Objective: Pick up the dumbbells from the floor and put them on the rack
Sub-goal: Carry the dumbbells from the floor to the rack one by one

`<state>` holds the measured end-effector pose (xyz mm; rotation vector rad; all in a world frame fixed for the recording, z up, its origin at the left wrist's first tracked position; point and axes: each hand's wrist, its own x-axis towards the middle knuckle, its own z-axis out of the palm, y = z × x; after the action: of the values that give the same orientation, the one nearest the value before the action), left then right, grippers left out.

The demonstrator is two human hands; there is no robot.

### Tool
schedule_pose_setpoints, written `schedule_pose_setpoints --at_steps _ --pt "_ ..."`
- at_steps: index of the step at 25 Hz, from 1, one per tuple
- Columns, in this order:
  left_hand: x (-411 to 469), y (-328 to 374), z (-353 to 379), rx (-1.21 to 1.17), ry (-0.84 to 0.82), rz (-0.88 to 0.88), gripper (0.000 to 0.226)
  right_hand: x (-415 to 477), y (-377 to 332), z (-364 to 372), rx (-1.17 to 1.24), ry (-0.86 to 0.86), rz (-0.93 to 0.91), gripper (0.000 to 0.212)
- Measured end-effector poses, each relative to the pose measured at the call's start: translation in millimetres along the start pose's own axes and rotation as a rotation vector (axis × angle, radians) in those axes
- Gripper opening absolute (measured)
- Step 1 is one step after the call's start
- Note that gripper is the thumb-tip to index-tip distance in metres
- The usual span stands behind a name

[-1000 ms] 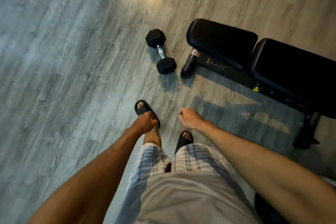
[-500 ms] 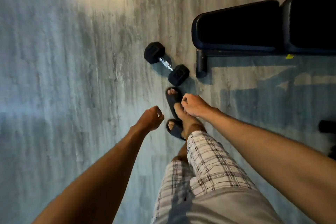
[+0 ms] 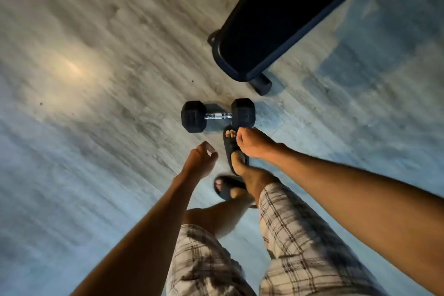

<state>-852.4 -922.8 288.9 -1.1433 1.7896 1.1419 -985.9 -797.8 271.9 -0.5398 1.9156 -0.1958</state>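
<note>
A black hex dumbbell (image 3: 218, 116) with a chrome handle lies flat on the grey wood-look floor, just ahead of my feet. My right hand (image 3: 252, 142) hangs in a loose fist right below the dumbbell's right head, holding nothing. My left hand (image 3: 200, 160) is lower and to the left, fingers curled in, also empty. Neither hand touches the dumbbell. No rack is in view.
A black padded weight bench (image 3: 274, 24) stands on the floor up and to the right of the dumbbell, its foot (image 3: 261, 84) close to the right head. My forward foot in a black slide sandal (image 3: 230, 144) almost touches the dumbbell. Bare floor (image 3: 96, 79) spreads left.
I have stepped closer and the view has swung, so the dumbbell now lies crosswise right at my front foot. Both hands have moved forward toward it, still empty.
</note>
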Motion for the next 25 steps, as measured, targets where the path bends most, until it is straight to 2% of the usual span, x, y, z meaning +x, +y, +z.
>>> schedule_pose_setpoints --at_steps 8,12,16,20,25 --pt "95 -17 -58 0.492 -0.212 0.219 0.028 64 -51 56 0.387 0.149 0.262 0.030" --pt "162 -28 -76 0.674 -0.277 0.364 0.030 116 -62 107 0.618 0.224 0.371 0.022" --pt "237 -46 -72 0.862 -0.292 0.419 0.026 179 -61 170 0.920 0.344 0.551 0.019" --pt "305 -61 -47 0.912 -0.300 0.509 0.021 246 -40 223 1.199 0.313 0.630 0.026" --pt "381 -72 1 0.988 -0.170 0.690 0.029 314 -3 256 1.631 0.620 0.766 0.030"
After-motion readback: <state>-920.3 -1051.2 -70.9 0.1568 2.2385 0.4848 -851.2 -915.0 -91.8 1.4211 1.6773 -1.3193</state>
